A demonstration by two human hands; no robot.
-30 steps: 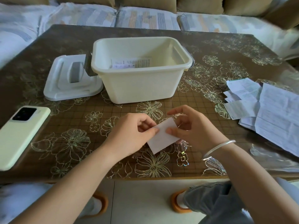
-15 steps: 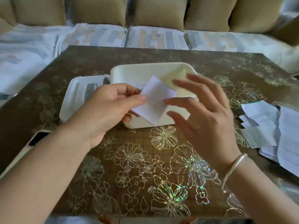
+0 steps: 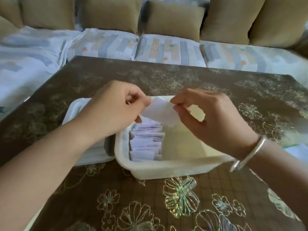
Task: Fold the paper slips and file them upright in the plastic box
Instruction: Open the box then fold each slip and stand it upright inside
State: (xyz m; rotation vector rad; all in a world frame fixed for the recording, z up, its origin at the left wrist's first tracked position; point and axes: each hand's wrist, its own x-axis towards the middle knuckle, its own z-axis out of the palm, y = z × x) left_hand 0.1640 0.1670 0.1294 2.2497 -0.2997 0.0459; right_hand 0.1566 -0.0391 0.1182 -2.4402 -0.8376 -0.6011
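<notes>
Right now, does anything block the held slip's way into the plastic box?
Nothing visible does. The left hand and right hand pinch the slip above the open box; its lid lies beside it.

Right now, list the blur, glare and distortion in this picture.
Head view: soft throughout, the sofa cushions smeared most; the paper slip pinched between left hand and right hand looks washed out, no print readable; rainbow glare glints off the tablecloth flower near the plastic box; wide-angle stretch swells the lower corners.
</notes>
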